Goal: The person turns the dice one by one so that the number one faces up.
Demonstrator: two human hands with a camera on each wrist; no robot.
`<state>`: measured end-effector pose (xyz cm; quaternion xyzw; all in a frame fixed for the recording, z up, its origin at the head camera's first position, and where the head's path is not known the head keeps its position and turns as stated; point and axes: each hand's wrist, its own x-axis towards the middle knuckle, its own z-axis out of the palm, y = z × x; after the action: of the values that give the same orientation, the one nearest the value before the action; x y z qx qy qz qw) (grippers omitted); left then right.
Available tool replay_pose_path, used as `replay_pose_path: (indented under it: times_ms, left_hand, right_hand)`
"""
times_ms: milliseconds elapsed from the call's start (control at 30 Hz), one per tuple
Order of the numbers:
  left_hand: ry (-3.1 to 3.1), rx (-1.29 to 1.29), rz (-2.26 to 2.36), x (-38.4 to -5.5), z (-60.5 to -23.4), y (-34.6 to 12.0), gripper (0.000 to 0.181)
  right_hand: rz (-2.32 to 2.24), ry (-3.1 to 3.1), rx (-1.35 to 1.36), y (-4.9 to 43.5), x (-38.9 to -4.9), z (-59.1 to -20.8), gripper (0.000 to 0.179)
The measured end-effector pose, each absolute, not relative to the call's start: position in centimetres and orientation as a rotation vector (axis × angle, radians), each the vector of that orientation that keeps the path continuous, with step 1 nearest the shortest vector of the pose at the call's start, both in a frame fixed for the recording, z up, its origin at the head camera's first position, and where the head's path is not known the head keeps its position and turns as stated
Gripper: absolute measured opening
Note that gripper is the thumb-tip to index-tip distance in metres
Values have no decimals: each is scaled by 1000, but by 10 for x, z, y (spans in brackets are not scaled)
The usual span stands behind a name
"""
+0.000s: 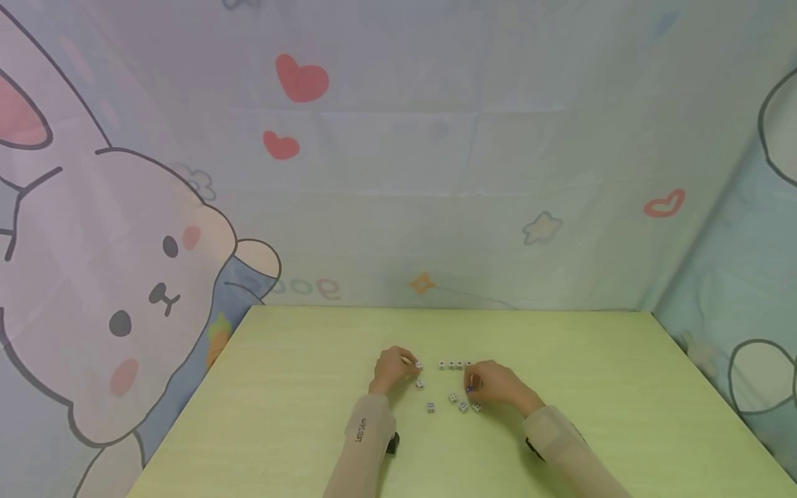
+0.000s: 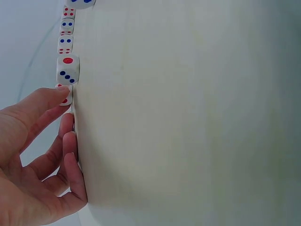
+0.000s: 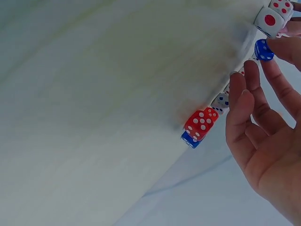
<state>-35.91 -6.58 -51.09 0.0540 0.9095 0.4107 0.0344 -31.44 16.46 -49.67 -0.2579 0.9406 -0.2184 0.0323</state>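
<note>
At the left end of the loose group of dice, my left hand has thumb and index finger on a small white die. Its other fingers lie curled near the tabletop. A larger-looking white die with a red one-spot is just past the thumb. My right hand pinches a blue die between thumb and fingertip. Close to that hand, the right wrist view has a red die and another blue die, hidden behind the hand in the head view.
Several white dice stand in a short row between the hands. More white dice, one of them nearer me, lie scattered on the yellow-green table. A printed cloth backdrop hangs behind the table.
</note>
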Motion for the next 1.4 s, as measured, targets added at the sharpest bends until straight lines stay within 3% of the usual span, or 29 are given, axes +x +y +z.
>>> replay_pose_path:
  times_ms: [1000, 1400]
  left_hand:
    - [2813, 149, 1234, -359, -510, -65, 12]
    - [2813, 178, 1252, -358, -509, -65, 12]
  right_hand:
    - [-671, 2894, -830, 163, -313, -500, 11]
    - [-668, 3018, -678, 181, -322, -486, 9]
